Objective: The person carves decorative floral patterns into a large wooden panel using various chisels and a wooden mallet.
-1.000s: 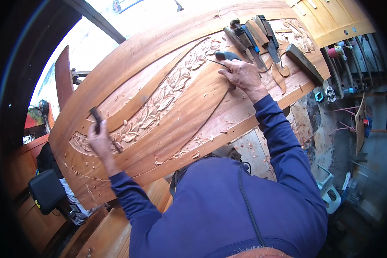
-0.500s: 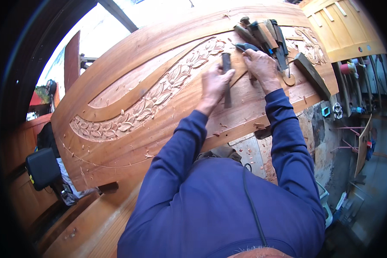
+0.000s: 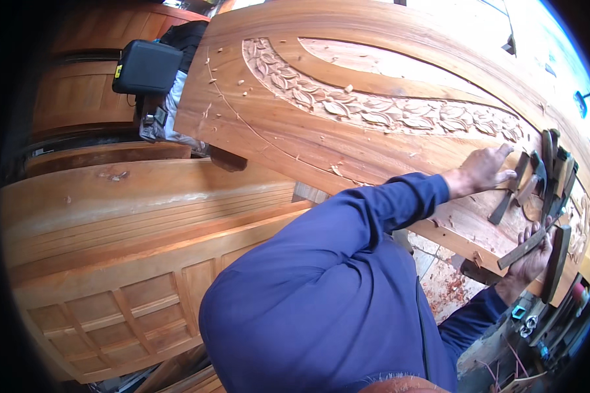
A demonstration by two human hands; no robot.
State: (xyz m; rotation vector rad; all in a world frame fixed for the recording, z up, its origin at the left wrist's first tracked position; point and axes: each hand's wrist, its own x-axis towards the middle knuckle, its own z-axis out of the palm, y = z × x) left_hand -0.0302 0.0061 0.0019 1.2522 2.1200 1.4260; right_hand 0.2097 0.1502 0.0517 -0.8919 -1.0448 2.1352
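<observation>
A large wooden panel [image 3: 255, 131] with a carved band of leaves [image 3: 413, 114] lies across my view, scattered with shavings. My left hand [image 3: 484, 169] hovers over its right half, fingers and thumb apart and empty, just left of a loose dark chisel [image 3: 501, 206]. Several more carving tools [image 3: 556, 170] are bunched on the panel's right end. Below them, my right hand [image 3: 531, 261] grips a long narrow dark tool [image 3: 514, 252], its fingertips partly hidden behind it. Beside that hand, a thick dark bar [image 3: 556, 265] lies near the panel's edge.
At the upper left is a black case [image 3: 147, 65] beside cloths. Stacked wooden doors [image 3: 111, 288] fill the lower left. Below the panel at right are a shaving-strewn floor [image 3: 442, 281] and long tools [image 3: 573, 318] standing in a rack.
The view has swung round, shifting the panel rightward. My left hand has let go of the dark chisel it carried. My right hand has moved from a rounded tool to a narrow one.
</observation>
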